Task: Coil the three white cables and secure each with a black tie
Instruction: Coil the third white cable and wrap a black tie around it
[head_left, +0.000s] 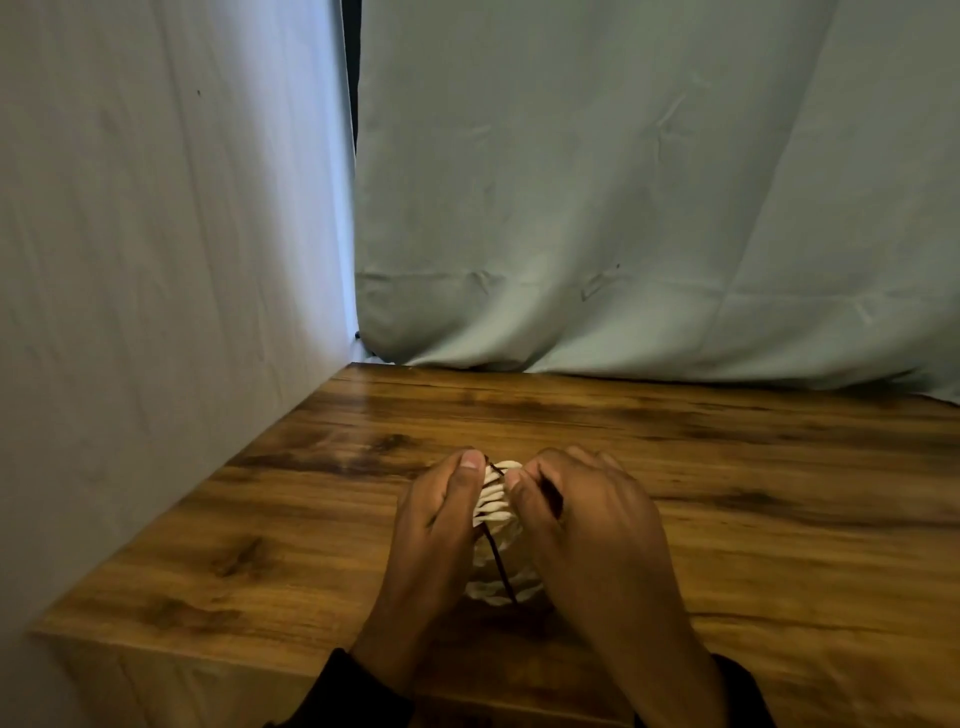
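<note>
A coiled white cable is held upright between both hands above the wooden table. My left hand grips the coil's left side, its thumb lying along the top. My right hand grips the right side and pinches a thin black tie near the top. The tie runs down across the coil's front, its loose end hanging near the bottom loops. Only one cable is in view; much of the coil is hidden by my fingers.
A pale blue-green cloth backdrop hangs behind the table and a white cloth wall closes off the left side. The table's left edge runs diagonally, and its near edge lies just below my wrists.
</note>
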